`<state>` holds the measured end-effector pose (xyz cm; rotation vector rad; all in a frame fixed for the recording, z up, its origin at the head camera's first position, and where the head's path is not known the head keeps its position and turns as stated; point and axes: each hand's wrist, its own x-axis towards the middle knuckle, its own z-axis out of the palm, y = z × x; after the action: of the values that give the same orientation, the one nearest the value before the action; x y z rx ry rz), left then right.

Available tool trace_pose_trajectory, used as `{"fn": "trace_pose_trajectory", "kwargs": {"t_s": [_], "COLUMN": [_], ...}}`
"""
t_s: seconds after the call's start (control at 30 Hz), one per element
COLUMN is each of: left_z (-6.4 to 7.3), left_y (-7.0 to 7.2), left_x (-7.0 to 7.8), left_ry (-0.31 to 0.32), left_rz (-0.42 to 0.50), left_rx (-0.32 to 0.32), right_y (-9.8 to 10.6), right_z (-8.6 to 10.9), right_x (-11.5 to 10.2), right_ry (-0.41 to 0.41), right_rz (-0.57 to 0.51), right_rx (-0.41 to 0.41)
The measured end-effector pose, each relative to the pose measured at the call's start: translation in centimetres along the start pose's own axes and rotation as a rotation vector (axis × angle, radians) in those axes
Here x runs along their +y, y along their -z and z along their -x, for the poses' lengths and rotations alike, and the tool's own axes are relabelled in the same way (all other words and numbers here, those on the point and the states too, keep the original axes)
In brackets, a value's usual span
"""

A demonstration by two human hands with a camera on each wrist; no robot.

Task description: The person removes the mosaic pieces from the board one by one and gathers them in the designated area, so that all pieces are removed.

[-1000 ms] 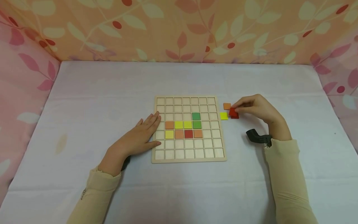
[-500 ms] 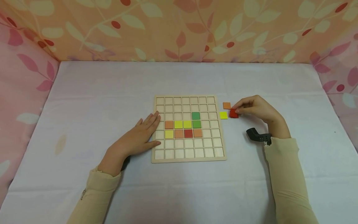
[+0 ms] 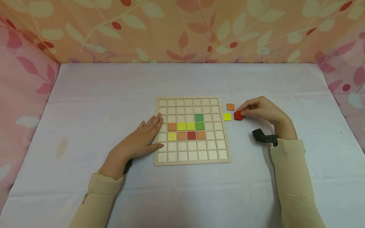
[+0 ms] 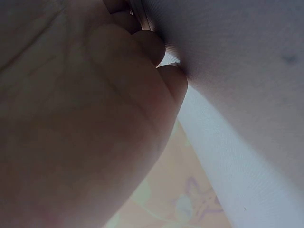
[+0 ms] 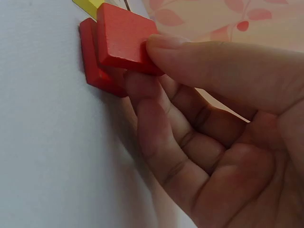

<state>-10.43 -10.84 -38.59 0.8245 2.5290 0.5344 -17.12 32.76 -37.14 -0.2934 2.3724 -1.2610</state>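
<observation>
My right hand [image 3: 263,110] pinches a red square tile [image 5: 126,38] between thumb and fingers. Right below it in the right wrist view, a second red tile [image 5: 90,61] lies on the white cloth, partly covered by the first. My left hand [image 3: 138,139] rests flat over the left edge of a wooden grid board [image 3: 192,163], fingers straight. Several tiles sit in the board's middle cells: a red tile [image 3: 191,135], a green tile [image 3: 199,117], a yellow tile [image 3: 181,126] and an orange tile [image 3: 172,127] among them. The left wrist view shows mainly the dim palm [image 4: 85,118].
Between the board and my right hand lie a loose yellow tile [image 3: 227,117] and a loose orange tile [image 3: 230,107]. White cloth [image 3: 182,196] covers the table, with patterned fabric walls [image 3: 182,31] at the back and sides. A black wrist camera mount [image 3: 263,137] sticks out near my right wrist.
The held red tile has come down slightly over the other red tile and overlaps it more. My left hand stays on the board, and the tiles in the grid are the same.
</observation>
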Motion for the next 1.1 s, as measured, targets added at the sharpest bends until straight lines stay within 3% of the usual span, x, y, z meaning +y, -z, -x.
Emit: {"fn": "trace_pose_trajectory", "kwargs": {"t_s": [0.37,0.87,1.1], "left_z": [0.1,0.1,0.0], "left_y": [0.0,-0.1,-0.1], "left_x": [0.0,-0.1,-0.1], "left_ry": [-0.008,-0.004,-0.003], "left_rz": [0.005,0.003,0.002], "left_rx": [0.002,0.0,0.0], "right_y": [0.6,1.9,2.1], "right_z": [0.5,1.3,1.5], "right_x": [0.1,1.2,1.5], "right_ry": [-0.045,-0.01,-0.06], "right_rz": [0.029,0.007,0.048], "right_rx": [0.046,0.069,0.106]}}
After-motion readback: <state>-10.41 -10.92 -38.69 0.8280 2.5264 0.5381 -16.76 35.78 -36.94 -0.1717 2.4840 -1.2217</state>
